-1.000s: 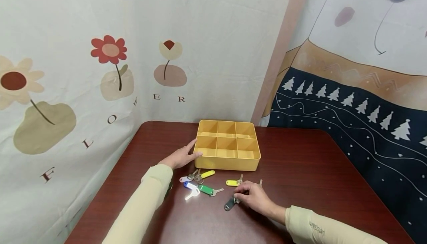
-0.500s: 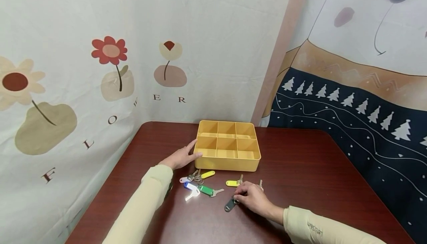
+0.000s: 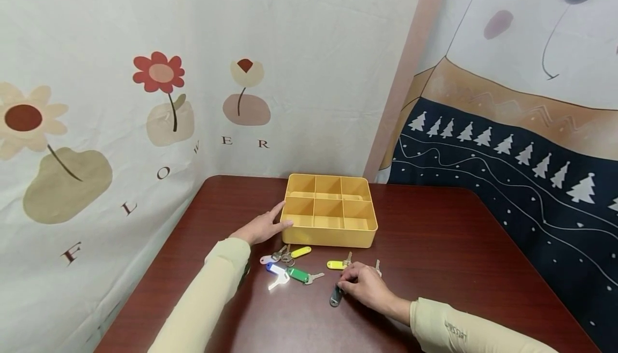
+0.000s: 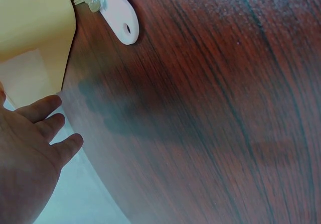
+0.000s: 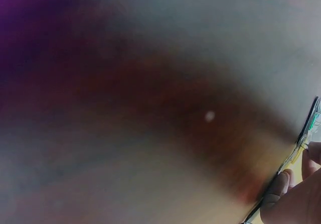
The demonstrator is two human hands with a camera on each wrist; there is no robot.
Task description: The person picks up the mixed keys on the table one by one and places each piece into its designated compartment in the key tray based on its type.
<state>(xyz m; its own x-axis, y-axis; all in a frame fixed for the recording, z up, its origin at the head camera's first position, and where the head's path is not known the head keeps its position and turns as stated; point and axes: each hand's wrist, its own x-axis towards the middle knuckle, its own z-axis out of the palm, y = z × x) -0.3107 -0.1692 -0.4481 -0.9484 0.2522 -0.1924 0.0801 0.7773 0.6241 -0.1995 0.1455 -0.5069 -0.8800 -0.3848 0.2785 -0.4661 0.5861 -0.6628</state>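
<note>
My left hand (image 3: 260, 228) rests with straight, spread fingers against the left side of the yellow six-compartment box (image 3: 328, 237). In the left wrist view, its fingers (image 4: 47, 116) extend beside the box wall (image 4: 30, 23). My right hand (image 3: 368, 286) pinches a key with a black key tag (image 3: 335, 297) between thumb and forefinger, low over the table. The key itself is mostly hidden by the fingers, and the tag points toward the table's near side. Just beyond this hand lies a yellow key tag (image 3: 335, 264) with its key. The right wrist view is mostly blurred.
Left of centre, in front of the box, several tagged keys lie close together: a green tag (image 3: 297, 274), a blue tag (image 3: 275, 269), a white tag (image 3: 266, 259) and another yellow tag (image 3: 301, 252). One more key (image 3: 378, 267) pokes out behind my right hand. Printed curtains hang behind the table.
The black tag has swung from a slant to nearly straight toward the near side, its free end shifting slightly right. My left hand and the box stay still.
</note>
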